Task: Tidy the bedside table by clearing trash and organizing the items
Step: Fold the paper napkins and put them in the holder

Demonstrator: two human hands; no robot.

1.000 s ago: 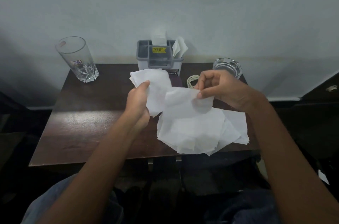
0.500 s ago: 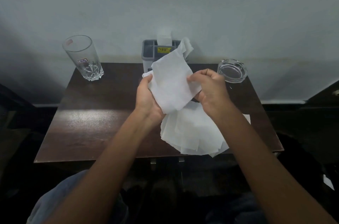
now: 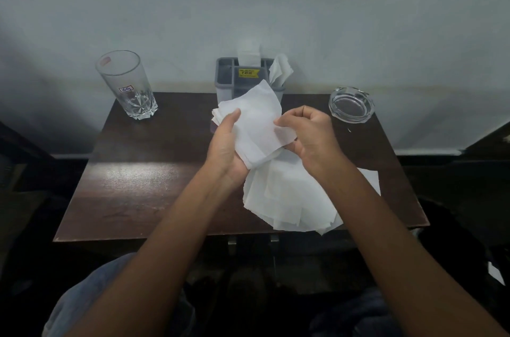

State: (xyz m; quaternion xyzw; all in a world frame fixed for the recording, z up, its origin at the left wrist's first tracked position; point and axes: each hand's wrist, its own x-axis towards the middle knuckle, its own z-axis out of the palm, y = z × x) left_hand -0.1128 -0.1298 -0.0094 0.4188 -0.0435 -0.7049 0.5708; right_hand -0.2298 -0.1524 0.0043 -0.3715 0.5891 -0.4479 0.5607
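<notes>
Both hands hold white paper napkins above the middle of the brown table. The left hand has its thumb on top of the held napkins and its fingers curled under them. The right hand is curled and pinches the right edge of the same napkins. Under the hands, a loose pile of napkins lies on the table and hangs a little over the front edge. A tall glass stands at the back left corner. A gray holder with more napkins stands at the back, in the middle. A round glass ashtray sits at the back right.
</notes>
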